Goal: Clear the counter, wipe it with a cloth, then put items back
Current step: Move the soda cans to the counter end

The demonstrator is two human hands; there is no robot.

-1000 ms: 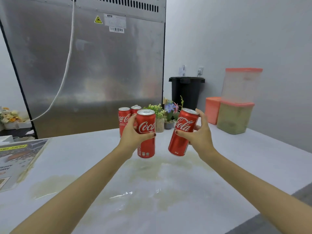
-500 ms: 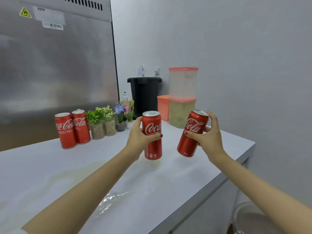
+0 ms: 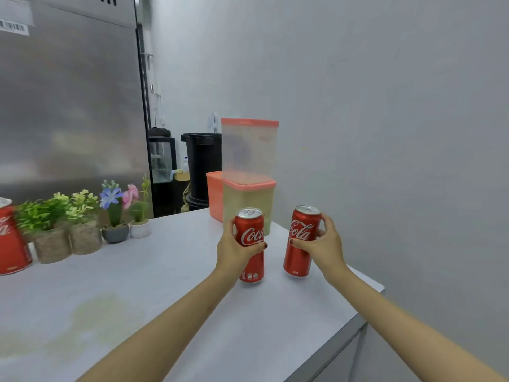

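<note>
Left can (image 3: 250,238): white "Coca" script readable, rest hidden by fingers; small print near base too small to read. Right can (image 3: 301,238): "Cola" script. Red can (image 3: 11,244) at left edge: lettering cut off. Steel fridge (image 3: 68,106): barcode sticker (image 3: 12,26), digits unreadable.

Counter (image 3: 154,274) bare between potted plants (image 3: 82,224) at left and stacked containers (image 3: 248,194) behind held cans; right edge near wall (image 3: 385,133).

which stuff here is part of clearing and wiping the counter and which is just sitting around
Part of the job:
left hand holding a cola can
right hand holding a second can
counter
potted plants
stacked tubs

Just around:
black bin
steel fridge
</note>
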